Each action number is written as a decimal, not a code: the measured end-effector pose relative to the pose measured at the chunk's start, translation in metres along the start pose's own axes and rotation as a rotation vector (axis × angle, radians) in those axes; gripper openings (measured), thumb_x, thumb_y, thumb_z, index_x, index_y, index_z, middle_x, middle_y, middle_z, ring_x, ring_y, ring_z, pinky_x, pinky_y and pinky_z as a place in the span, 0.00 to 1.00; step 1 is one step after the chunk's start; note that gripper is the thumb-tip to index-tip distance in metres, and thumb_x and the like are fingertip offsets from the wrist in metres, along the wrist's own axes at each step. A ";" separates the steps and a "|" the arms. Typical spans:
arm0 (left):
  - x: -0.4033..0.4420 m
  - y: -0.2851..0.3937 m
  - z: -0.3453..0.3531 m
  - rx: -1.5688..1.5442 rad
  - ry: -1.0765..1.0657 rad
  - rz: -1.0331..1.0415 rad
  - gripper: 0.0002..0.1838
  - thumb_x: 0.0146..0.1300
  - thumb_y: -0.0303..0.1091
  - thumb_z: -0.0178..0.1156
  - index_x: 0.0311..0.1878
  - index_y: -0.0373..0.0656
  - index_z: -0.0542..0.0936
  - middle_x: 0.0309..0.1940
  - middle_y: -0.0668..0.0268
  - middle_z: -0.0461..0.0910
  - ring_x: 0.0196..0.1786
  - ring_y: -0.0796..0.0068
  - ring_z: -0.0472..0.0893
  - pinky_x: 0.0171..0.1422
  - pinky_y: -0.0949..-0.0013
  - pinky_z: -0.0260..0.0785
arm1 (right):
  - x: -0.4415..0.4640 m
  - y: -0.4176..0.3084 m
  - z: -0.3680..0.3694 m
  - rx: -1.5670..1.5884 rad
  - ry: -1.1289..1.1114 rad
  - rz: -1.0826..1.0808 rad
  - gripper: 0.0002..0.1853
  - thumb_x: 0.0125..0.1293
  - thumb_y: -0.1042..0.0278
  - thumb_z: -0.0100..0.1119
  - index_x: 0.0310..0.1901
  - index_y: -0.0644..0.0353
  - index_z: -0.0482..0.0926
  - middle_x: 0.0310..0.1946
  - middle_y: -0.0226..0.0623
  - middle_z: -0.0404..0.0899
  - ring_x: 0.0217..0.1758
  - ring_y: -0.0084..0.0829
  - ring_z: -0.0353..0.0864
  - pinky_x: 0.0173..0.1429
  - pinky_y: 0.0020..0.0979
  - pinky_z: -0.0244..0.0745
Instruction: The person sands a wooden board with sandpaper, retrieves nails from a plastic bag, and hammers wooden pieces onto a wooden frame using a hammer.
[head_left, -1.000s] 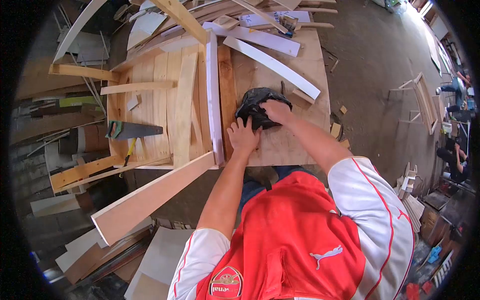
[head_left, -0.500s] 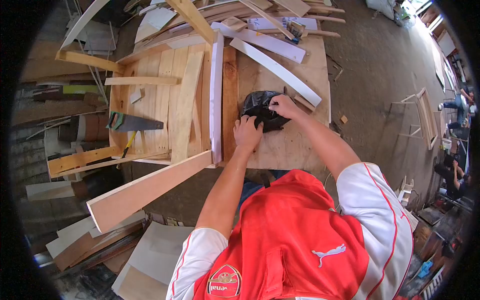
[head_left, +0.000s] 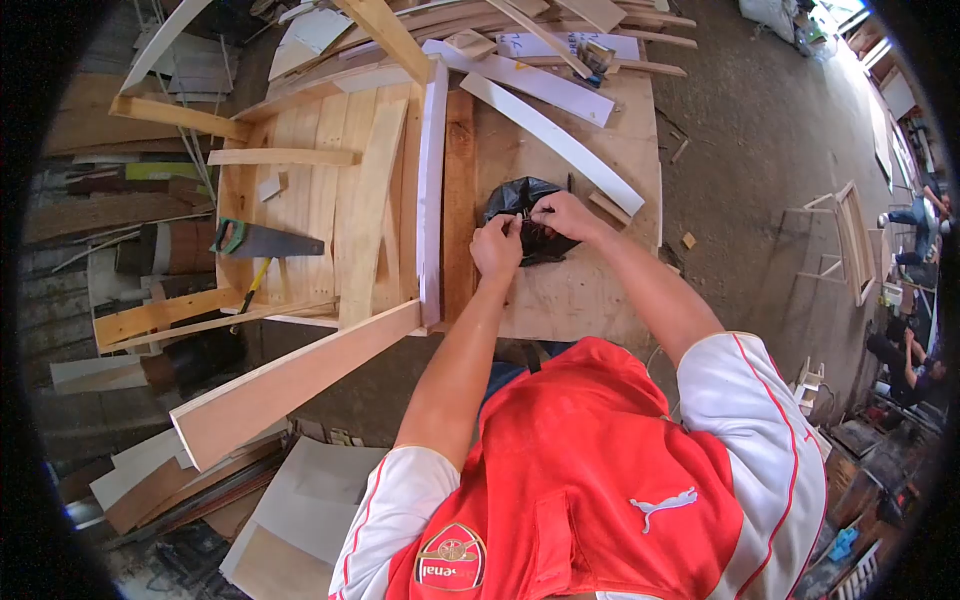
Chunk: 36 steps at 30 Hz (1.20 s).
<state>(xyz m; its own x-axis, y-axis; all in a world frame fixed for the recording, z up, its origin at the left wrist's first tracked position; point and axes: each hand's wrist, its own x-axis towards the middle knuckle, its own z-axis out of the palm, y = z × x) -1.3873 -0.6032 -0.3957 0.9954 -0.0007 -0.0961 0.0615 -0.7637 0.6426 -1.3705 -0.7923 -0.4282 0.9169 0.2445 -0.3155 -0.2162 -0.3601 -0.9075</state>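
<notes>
A crumpled black plastic bag [head_left: 528, 190] lies on the plywood worktop [head_left: 570, 310]. My left hand [head_left: 497, 246] is over the bag's near left side, thumb and fingertips pinched together. From the right, my right hand [head_left: 563, 216] reaches over the bag, its fingers also closed in a pinch. The fingertips of both hands nearly meet above the bag. Thin, small bits show between them, too small to name. Left of my hands, a brown wooden board [head_left: 459, 200] lies alongside a white-edged board [head_left: 431, 200].
A handsaw [head_left: 270, 243] and a yellow-handled tool [head_left: 256, 285] rest in the wooden frame at left. A long plank [head_left: 300, 385] juts toward me. White strips [head_left: 555, 145] and stacked offcuts lie farther up. Other people [head_left: 912, 355] are at far right.
My left hand has lifted off the bag's edge and its spread fingers have come together in a pinch near my right fingertips. My right hand has shifted slightly left.
</notes>
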 end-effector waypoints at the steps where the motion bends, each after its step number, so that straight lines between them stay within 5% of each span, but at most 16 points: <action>1: 0.001 -0.004 0.002 -0.031 0.007 -0.016 0.13 0.65 0.47 0.65 0.39 0.49 0.87 0.33 0.59 0.86 0.40 0.52 0.83 0.46 0.52 0.74 | 0.000 0.002 0.000 0.083 -0.021 0.041 0.09 0.69 0.68 0.62 0.40 0.66 0.84 0.27 0.34 0.83 0.25 0.22 0.80 0.31 0.28 0.78; 13: 0.003 -0.006 0.007 -0.055 -0.046 -0.090 0.15 0.66 0.48 0.65 0.37 0.46 0.87 0.31 0.59 0.87 0.37 0.53 0.85 0.44 0.53 0.74 | -0.003 -0.003 -0.010 0.497 -0.068 0.244 0.14 0.76 0.66 0.53 0.49 0.69 0.82 0.33 0.36 0.82 0.29 0.26 0.83 0.37 0.29 0.83; 19: 0.002 -0.001 0.005 0.023 -0.040 -0.131 0.14 0.67 0.48 0.63 0.38 0.48 0.88 0.33 0.59 0.87 0.41 0.53 0.85 0.48 0.53 0.74 | -0.001 0.006 -0.011 0.515 -0.076 0.203 0.13 0.69 0.75 0.55 0.51 0.71 0.82 0.40 0.42 0.84 0.38 0.32 0.85 0.42 0.32 0.83; 22: 0.002 -0.008 0.005 0.223 -0.089 -0.125 0.13 0.68 0.47 0.61 0.43 0.51 0.87 0.39 0.59 0.87 0.48 0.54 0.82 0.55 0.50 0.71 | 0.000 0.016 -0.007 0.077 0.016 0.098 0.17 0.61 0.78 0.54 0.51 0.70 0.82 0.44 0.47 0.85 0.42 0.39 0.87 0.48 0.35 0.82; 25: -0.008 -0.010 -0.002 0.297 -0.077 0.111 0.13 0.66 0.46 0.61 0.50 0.56 0.86 0.48 0.60 0.84 0.54 0.54 0.76 0.61 0.49 0.66 | -0.003 0.018 0.000 -0.373 0.257 -0.141 0.16 0.59 0.76 0.57 0.49 0.66 0.83 0.46 0.49 0.85 0.45 0.45 0.86 0.52 0.40 0.80; 36: -0.024 -0.014 -0.008 0.644 -0.193 0.278 0.15 0.60 0.38 0.61 0.51 0.59 0.87 0.55 0.58 0.72 0.58 0.52 0.71 0.65 0.49 0.62 | 0.002 0.009 0.039 -0.600 0.248 0.067 0.11 0.62 0.63 0.64 0.44 0.57 0.85 0.41 0.47 0.83 0.49 0.50 0.83 0.52 0.47 0.77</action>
<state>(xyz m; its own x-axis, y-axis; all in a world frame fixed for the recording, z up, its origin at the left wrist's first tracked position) -1.4114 -0.5871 -0.3965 0.9333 -0.3189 -0.1651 -0.3069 -0.9471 0.0940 -1.3836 -0.7600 -0.4482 0.9736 0.0146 -0.2277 -0.1170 -0.8248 -0.5531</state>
